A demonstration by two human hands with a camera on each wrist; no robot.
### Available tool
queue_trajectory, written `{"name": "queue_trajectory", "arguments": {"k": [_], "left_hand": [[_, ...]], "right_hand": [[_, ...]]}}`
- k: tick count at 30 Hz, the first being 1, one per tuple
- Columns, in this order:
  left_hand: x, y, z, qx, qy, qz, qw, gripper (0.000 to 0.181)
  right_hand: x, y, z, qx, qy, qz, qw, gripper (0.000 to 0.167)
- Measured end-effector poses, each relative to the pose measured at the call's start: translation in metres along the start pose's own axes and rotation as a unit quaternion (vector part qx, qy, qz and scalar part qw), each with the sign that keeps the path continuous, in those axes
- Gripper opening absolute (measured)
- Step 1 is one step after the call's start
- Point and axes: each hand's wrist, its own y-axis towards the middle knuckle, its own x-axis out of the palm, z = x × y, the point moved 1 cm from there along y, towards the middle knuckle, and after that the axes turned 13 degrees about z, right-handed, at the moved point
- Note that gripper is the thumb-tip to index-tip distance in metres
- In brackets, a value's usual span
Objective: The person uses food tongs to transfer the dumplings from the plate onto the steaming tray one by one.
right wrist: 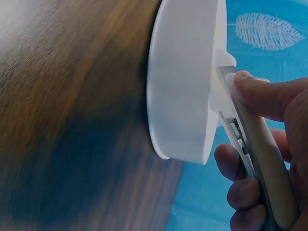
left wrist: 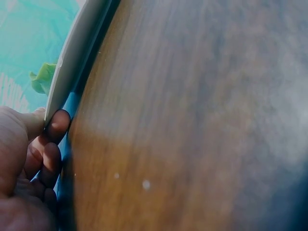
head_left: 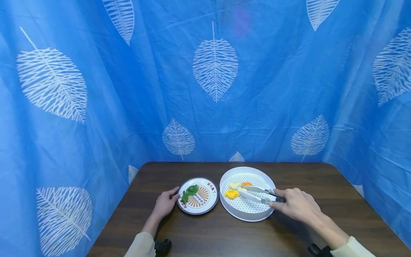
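My left hand pinches the left rim of a round white plate; in the left wrist view the thumb is above the plate edge and the fingers below. Green leafy pieces lie on the plate's left part. To its right stands a round white steamer-like tray with a perforated bottom. My right hand grips tongs, seen also in the right wrist view, thumb on one arm and fingers around the other. The tongs' tips are apart over pale pieces, beside a yellow piece and an orange piece.
A dark brown wooden table carries the plate and tray side by side. Behind it and at both sides hangs a blue cloth with white leaf patterns. Dark bands with small devices are on both wrists.
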Motion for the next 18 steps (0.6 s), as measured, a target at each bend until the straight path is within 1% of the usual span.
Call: {"name": "queue_trajectory", "arguments": {"k": [7,9,12,14,18], "left_hand": [[-0.0010,-0.0004,0.0012,-0.005,0.002,0.001,1.0000,0.043],[-0.0007,-0.0003,0.0013,-0.002,0.005,0.003,1.0000,0.042],[0.0004,-0.0001,0.0008,-0.006,0.003,0.003,1.0000,0.042],[0.0011,0.0002,0.0002,-0.004,0.003,0.005,1.0000,0.042],[0.0013,0.0005,-0.0001,-0.003,0.003,0.004,1.0000,0.042]], "right_hand": [[0.0007,-0.0013,0.0047,-0.006,-0.015,0.004,0.9999,0.068],[0.0008,-0.0019,0.0048,-0.006,-0.016,0.004,0.9999,0.070],[0.0012,-0.0023,0.0049,0.000,-0.013,0.000,0.9999,0.076],[0.0012,-0.0024,0.0047,0.005,-0.010,-0.004,0.9999,0.080],[0.0012,-0.0033,0.0035,0.013,0.001,-0.006,0.9999,0.081]]}}
